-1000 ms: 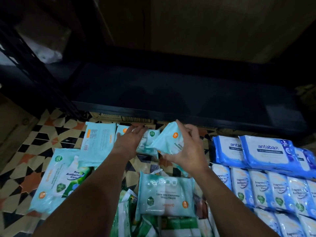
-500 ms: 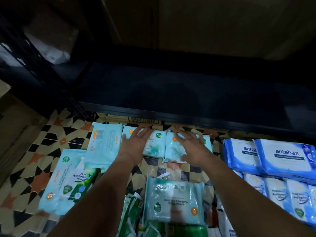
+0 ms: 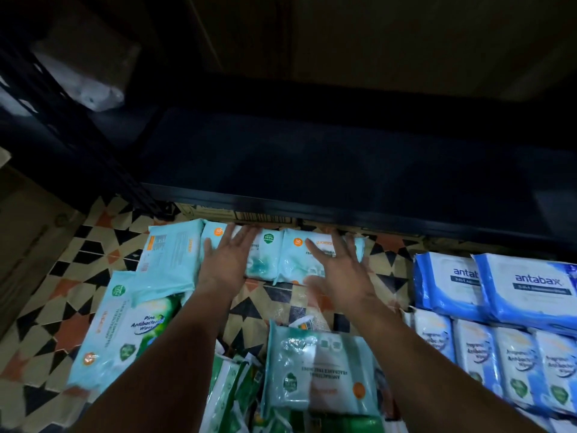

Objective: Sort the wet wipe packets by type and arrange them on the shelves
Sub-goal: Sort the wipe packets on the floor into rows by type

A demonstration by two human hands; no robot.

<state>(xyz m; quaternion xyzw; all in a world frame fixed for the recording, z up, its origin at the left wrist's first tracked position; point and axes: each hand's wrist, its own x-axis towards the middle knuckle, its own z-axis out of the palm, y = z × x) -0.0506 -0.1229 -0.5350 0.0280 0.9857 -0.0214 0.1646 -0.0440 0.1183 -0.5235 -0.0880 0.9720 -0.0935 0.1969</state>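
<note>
Two pale teal wipe packets lie side by side on the tiled floor under the front edge of the dark shelf (image 3: 343,170). My left hand (image 3: 229,260) lies flat, fingers straight, on the left packet (image 3: 265,260). My right hand (image 3: 337,270) is spread flat over the right packet (image 3: 296,264). A third teal packet (image 3: 171,257) lies face down just to the left. Another teal packet (image 3: 318,364) sits nearer me on a pile of green packets (image 3: 231,392).
Blue antabax packets (image 3: 527,289) are stacked at the right, with a row of light blue packets (image 3: 499,360) in front of them. A Pine Antibacterial packet (image 3: 131,326) lies at the left. The shelf's dark upright (image 3: 71,132) stands at the far left.
My right hand set the teal packet it held down beside the other one. Both hands now lie flat on the two packets, and the view has shifted closer.
</note>
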